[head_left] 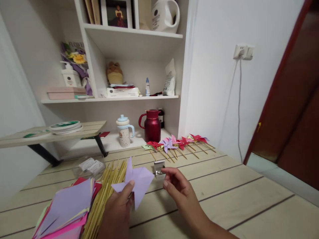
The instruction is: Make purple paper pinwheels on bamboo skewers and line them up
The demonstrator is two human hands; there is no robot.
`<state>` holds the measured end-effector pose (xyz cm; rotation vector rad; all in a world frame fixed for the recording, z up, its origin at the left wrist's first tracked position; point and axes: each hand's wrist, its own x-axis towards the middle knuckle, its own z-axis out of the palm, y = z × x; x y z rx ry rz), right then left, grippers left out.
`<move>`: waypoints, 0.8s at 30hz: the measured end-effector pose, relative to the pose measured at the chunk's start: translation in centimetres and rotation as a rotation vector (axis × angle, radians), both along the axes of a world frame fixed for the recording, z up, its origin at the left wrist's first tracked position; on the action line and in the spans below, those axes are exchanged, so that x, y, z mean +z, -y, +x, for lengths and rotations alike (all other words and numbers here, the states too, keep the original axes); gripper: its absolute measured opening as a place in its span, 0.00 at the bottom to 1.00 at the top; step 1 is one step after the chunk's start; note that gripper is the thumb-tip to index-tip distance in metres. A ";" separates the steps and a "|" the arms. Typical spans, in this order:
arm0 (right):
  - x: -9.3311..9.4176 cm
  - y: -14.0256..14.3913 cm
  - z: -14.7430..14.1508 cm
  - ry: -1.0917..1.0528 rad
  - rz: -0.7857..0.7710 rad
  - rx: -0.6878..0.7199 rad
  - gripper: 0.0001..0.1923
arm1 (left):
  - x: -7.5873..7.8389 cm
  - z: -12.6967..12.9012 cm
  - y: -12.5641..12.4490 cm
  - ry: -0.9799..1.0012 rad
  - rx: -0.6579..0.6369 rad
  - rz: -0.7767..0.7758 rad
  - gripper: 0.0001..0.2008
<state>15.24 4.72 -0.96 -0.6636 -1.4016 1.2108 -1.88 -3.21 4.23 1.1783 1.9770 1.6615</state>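
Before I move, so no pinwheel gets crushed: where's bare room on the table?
Widest: the tabletop right of the right hand, in front of the pinwheels. A narrower strip separates this hand from the left hand, holding a lilac paper pinwheel. Crowded: the left, with paper sheets and wooden sticks.

This looks like a home, with a framed picture, pump bottle and red jug in white shelving.

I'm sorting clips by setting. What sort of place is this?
Probably a room in a home: the white shelves hold a framed picture, a pump bottle and a red jug.
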 end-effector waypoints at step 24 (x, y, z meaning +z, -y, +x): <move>0.4 0.3 0.0 0.071 0.148 -0.044 0.02 | 0.4 0.8 -0.3 0.015 -0.195 -0.123 0.07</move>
